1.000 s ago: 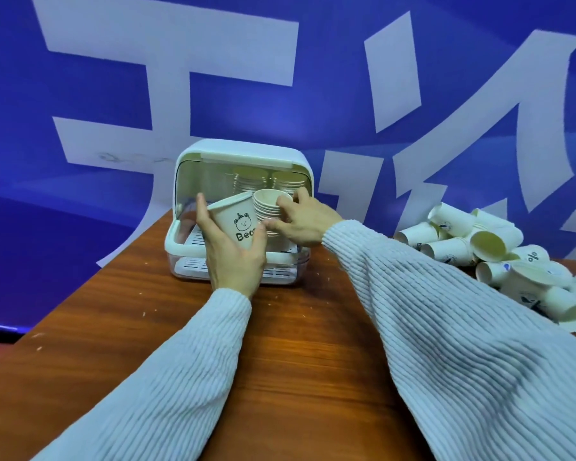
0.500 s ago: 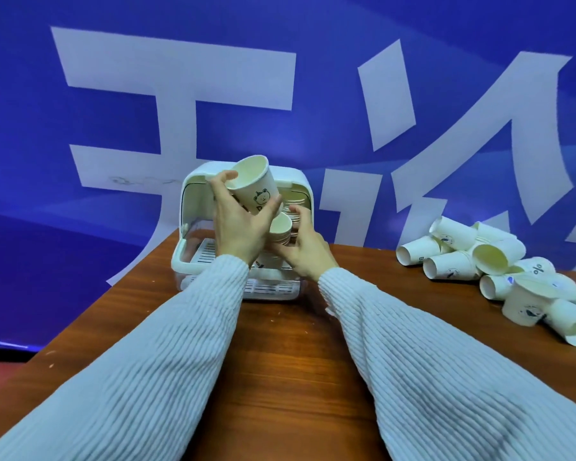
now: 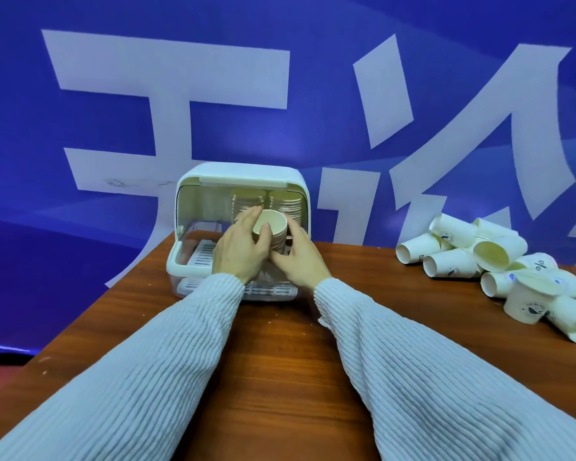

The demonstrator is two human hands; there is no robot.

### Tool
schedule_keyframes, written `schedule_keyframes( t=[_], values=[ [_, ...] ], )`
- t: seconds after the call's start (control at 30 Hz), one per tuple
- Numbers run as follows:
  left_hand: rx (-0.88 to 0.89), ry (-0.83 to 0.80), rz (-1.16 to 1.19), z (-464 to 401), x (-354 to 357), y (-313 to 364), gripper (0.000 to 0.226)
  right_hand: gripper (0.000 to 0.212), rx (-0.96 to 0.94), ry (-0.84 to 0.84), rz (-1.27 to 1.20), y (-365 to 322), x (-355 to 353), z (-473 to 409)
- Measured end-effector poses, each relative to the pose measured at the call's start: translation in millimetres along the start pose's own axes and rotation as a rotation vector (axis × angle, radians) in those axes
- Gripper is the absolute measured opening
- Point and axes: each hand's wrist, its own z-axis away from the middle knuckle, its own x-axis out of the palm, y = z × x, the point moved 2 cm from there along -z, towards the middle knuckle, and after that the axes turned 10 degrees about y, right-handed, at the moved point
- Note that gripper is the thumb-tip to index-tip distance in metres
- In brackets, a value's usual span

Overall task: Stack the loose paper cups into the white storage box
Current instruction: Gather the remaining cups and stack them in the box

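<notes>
- The white storage box stands on the far left part of the wooden bench, its front open toward the person, against a blue wall with large white characters.
- Inside the box, at the back, two tall stacks of nested cups stand side by side, reaching almost to the roof.
- In front of them, at the box's opening, a shorter stack of paper cups is held between both hands; its top cup's open mouth faces up and toward the camera.
- The left hand wraps the stack's left side: fingers curled along the far side, thumb across the near rim of the top cup.
- The right hand grips the stack's right side and lower part, fingers curved round it; the fingertips are hidden behind the cups.
- The box's slotted tray floor shows to the left of the hands.
- Both arms wear ribbed pale sleeves.
- A pile of loose paper cups lies on the right side of the bench, well apart from the box, most on their sides, some printed with small dark motifs.
</notes>
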Motion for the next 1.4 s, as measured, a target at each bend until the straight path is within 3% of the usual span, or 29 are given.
schedule_keyframes(
  t=[0.2,0.33,0.4,0.5,0.6,0.67,0.8,0.9,1.03,1.13,1.27,1.33,1.4],
  values=[
    [-0.051,-0.14,0.025,-9.5,7.3,-4.5,0.07,0.095,-0.012,0.035,-0.022,6.4,-7.5,15.4],
    [-0.075,0.131,-0.01,18.2,6.3,-4.6,0.077,0.089,-0.022,0.121,-0.009,25.9,-22.6,31.7],
    [0.013,0.255,-0.054,39.9,9.9,2.6,0.07,0.085,0.0,0.147,0.006,41.7,-32.4,38.5],
    [0.23,0.282,-0.045,65.1,26.0,16.2,0.063,0.078,0.054,0.19,0.04,65.6,-47.9,43.9],
    [0.423,0.185,-0.003,68.3,42.2,42.8,0.054,0.071,0.129,0.27,0.016,84.9,-63.2,39.7],
    [0.44,0.051,0.064,71.8,56.2,64.5,0.05,0.067,0.169,0.292,-0.014,92.0,-74.2,36.9],
    [0.203,-0.243,0.208,93.0,100.9,108.7,0.048,0.055,0.157,0.31,0.081,110.7,-110.4,43.0],
    [0.073,-0.347,0.316,114.6,131.1,137.4,0.049,0.049,0.199,0.4,0.175,130.9,-158.8,53.2],
    [0.358,-0.467,0.313,143.7,139.2,154.7,0.057,0.048,0.281,0.772,0.531,157.2,-242.4,69.3],
    [0.398,-0.487,0.316,150.2,133.7,152.5,0.058,0.05,0.39,0.89,0.828,181.0,-280.2,80.3],
    [0.357,-0.473,0.312,151.0,126.4,148.3,0.058,0.034,0.394,0.94,0.935,183.5,-289.3,85.7],
    [0.355,-0.46,0.312,150.8,124.7,147.8,0.059,0.024,0.315,0.973,0.856,168.5,-284.0,88.2],
    [0.36,-0.42,0.3,150.2,123.1,149.7,0.064,0.018,0.257,0.961,0.564,151.2,-272.4,88.5]
  ],
)
